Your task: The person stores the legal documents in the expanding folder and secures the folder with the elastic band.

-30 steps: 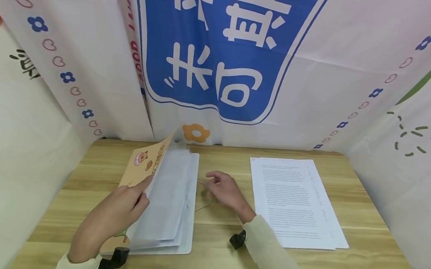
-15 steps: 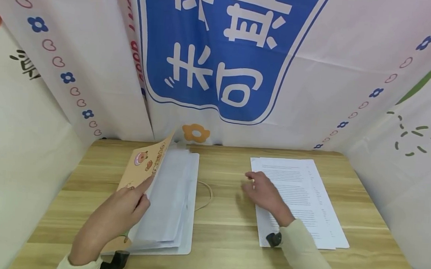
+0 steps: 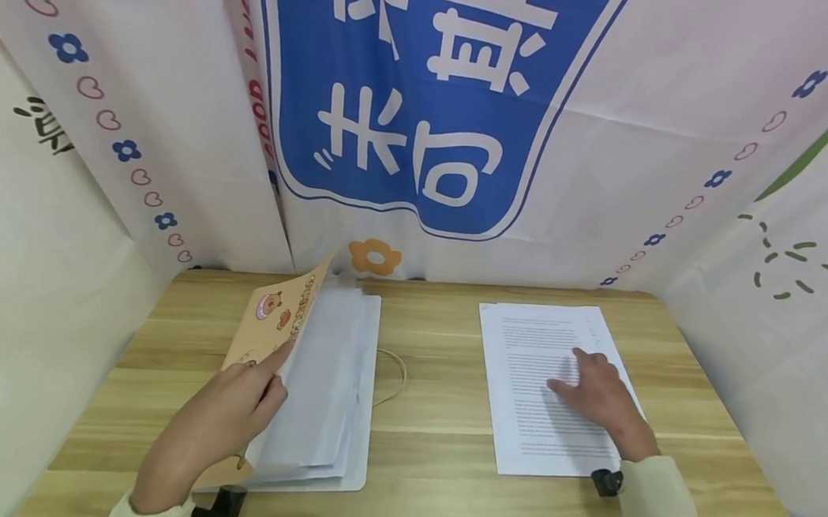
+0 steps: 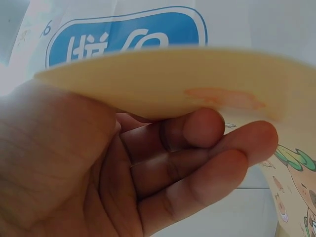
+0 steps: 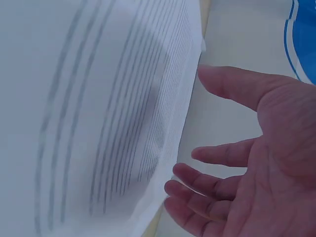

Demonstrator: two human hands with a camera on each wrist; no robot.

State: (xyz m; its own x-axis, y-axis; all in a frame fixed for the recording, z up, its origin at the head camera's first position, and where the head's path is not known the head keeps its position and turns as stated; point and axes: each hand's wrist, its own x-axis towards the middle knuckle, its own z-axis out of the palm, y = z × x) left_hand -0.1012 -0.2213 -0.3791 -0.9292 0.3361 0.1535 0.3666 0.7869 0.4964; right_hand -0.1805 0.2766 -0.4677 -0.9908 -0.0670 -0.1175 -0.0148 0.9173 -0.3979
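On the left of the table lies a folder (image 3: 359, 437) with clear sleeves (image 3: 321, 387), its tan cover (image 3: 267, 325) with cartoon bears raised at a slant. My left hand (image 3: 223, 409) holds this cover by its free edge. In the left wrist view, curled fingers (image 4: 192, 182) lie against the cover, and the thumb is hidden. On the right is a stack of printed sheets (image 3: 532, 353). Above it hovers my right hand (image 3: 601, 396), fingers spread and loosely bent, nothing between them. The right wrist view has those fingertips (image 5: 185, 190) near the sheets' edge.
A thin elastic loop (image 3: 403, 376) sticks out from the folder's right side. Bare wooden table (image 3: 432, 433) lies between folder and sheets. A printed cloth (image 3: 604, 183) hangs along the back and both sides. Each wrist wears a small black camera (image 3: 607, 482).
My right hand has moved right, from beside the elastic loop to over the printed sheets, leaving the loop lying on the table. The left hand has stayed on the raised cover.
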